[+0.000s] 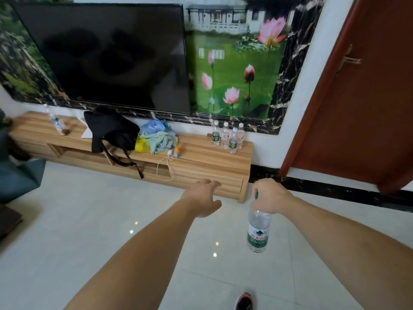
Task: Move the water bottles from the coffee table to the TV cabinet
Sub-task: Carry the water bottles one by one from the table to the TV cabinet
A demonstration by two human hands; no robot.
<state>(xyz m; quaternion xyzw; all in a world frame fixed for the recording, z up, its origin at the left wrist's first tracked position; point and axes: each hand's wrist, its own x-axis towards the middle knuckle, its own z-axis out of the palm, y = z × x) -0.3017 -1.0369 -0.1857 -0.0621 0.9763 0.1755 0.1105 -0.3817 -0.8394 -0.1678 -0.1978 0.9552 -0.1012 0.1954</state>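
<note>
The long wooden cabinet (201,153) stands on the shiny white floor (89,220). At its right end, four bottles (228,136) stand close together. In the middle, a black bag (109,128) sits beside a pile of clothes (158,137). A white charger (169,152) lies there too, and its cord hangs over the front. A lone bottle (55,121) is near the left end.

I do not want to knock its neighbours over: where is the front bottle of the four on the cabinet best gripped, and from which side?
Take the front bottle round its waist from the front: it stands upright, the other bottles crowd close behind it, and its front side is free.
</note>
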